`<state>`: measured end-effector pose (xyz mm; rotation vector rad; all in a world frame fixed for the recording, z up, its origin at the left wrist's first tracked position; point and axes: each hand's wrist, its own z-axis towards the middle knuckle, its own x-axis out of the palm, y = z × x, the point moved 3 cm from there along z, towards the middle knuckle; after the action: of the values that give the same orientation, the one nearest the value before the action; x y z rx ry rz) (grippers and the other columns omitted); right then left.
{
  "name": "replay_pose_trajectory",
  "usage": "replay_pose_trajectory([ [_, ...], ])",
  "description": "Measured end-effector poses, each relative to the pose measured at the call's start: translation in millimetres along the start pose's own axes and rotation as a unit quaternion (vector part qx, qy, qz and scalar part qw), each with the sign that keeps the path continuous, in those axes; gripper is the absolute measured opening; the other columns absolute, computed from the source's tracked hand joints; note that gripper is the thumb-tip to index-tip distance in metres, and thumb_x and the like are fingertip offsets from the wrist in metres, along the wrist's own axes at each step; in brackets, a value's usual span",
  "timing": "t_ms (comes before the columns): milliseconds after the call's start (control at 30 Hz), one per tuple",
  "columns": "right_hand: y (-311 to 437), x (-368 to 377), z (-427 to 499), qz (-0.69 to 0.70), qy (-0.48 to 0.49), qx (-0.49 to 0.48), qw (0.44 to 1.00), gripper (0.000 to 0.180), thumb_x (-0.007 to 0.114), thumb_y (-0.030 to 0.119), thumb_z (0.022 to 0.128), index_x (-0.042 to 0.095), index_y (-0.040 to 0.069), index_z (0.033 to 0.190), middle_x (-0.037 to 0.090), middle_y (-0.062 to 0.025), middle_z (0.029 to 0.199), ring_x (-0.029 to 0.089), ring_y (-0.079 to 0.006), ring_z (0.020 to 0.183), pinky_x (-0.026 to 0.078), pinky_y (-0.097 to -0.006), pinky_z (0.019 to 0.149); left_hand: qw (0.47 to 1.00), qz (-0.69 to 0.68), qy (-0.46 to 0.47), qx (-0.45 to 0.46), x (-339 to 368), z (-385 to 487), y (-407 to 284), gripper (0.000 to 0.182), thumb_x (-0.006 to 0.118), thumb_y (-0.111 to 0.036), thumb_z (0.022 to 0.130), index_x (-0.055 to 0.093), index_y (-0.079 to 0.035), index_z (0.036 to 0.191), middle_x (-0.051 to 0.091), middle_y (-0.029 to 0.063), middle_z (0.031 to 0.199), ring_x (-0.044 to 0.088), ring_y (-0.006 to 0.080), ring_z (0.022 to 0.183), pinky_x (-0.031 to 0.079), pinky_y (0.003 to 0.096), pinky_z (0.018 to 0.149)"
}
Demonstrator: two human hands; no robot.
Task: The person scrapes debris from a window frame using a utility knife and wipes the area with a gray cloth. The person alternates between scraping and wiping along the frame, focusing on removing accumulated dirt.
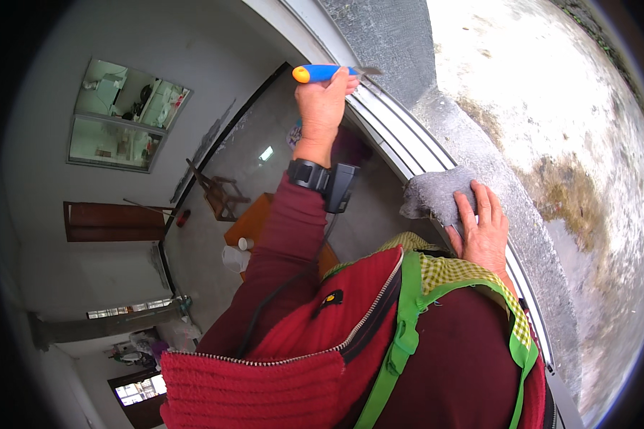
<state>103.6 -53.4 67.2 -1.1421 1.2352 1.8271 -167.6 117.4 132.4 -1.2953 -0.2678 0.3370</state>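
Observation:
My left hand (322, 104) grips the blue handle of a scraper (322, 73) with a yellow butt end; its metal blade lies over the white metal sliding track (389, 126). A black device is strapped to my left wrist. Lower right, my right hand (480, 228) holds a grey cloth (440, 193) against the same track, fingertips on its top and thumb by its lower edge. The cloth drapes across the rails and reaches the concrete ledge beside them. What lies under the cloth is hidden.
On the indoor side are a wooden chair (220, 195), an orange-brown table (257, 212) with a white cup (245, 244), and a broom (182, 217) by the wall. Outside, a grey concrete ledge (477, 137) borders stained, brightly lit ground (558, 123).

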Motion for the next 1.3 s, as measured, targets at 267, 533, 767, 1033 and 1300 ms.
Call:
replay_pose_trajectory([
  [267, -0.8, 0.9, 0.5, 0.008, -0.005, -0.004, 1.000, 0.066, 0.075, 0.019, 0.073, 0.050, 0.014, 0.134, 0.034, -0.0137, 0.147, 0.034, -0.0373, 0.133, 0.035, -0.0495, 0.100, 0.962, 0.274, 0.006, 0.009, -12.3, 25.3, 14.2, 0.018, 0.064, -0.007, 0.086, 0.066, 0.011, 0.085, 0.070, 0.0139, 0.076, 0.069, 0.0181, 0.065, 0.058, 0.0273, 0.061],
  [533, -2.3, 2.9, 0.7, -0.002, -0.013, -0.010, 1.000, 0.064, 0.075, 0.027, 0.073, 0.053, 0.014, 0.132, 0.036, -0.0139, 0.146, 0.036, -0.0372, 0.131, 0.036, -0.0487, 0.099, 0.866, 0.493, 0.002, 0.084, 14.7, 37.8, 0.4, 0.029, 0.068, -0.023, 0.077, 0.066, 0.006, 0.075, 0.068, 0.0216, 0.074, 0.067, 0.0347, 0.073, 0.054, 0.0404, 0.074],
  [767, -2.7, 2.5, 0.1, 0.004, -0.015, -0.013, 1.000, 0.063, 0.075, 0.027, 0.073, 0.053, 0.013, 0.131, 0.036, -0.0146, 0.146, 0.036, -0.0370, 0.131, 0.037, -0.0487, 0.096, 0.911, 0.412, 0.004, 0.024, 11.7, 48.0, 5.2, 0.026, 0.066, -0.018, 0.079, 0.066, 0.007, 0.078, 0.069, 0.0189, 0.074, 0.068, 0.0310, 0.072, 0.054, 0.0382, 0.072],
  [1033, -3.3, 4.7, 0.7, 0.009, -0.007, -0.012, 1.000, 0.066, 0.076, 0.027, 0.072, 0.053, 0.014, 0.132, 0.035, -0.0150, 0.147, 0.035, -0.0378, 0.132, 0.036, -0.0496, 0.098, 0.976, 0.212, -0.054, -0.024, -7.5, 19.7, 25.4, 0.019, 0.062, -0.006, 0.089, 0.063, 0.012, 0.084, 0.069, 0.0149, 0.076, 0.069, 0.0200, 0.064, 0.058, 0.0298, 0.060],
  [1300, -4.5, 6.4, 0.4, 0.014, -0.003, -0.007, 1.000, 0.066, 0.076, 0.027, 0.071, 0.052, 0.015, 0.132, 0.035, -0.0142, 0.147, 0.035, -0.0377, 0.132, 0.035, -0.0506, 0.100, 0.991, 0.051, -0.098, -0.069, -11.1, 7.4, 37.1, 0.016, 0.061, -0.005, 0.090, 0.061, 0.011, 0.089, 0.068, 0.0164, 0.080, 0.069, 0.0225, 0.066, 0.059, 0.0298, 0.062],
])
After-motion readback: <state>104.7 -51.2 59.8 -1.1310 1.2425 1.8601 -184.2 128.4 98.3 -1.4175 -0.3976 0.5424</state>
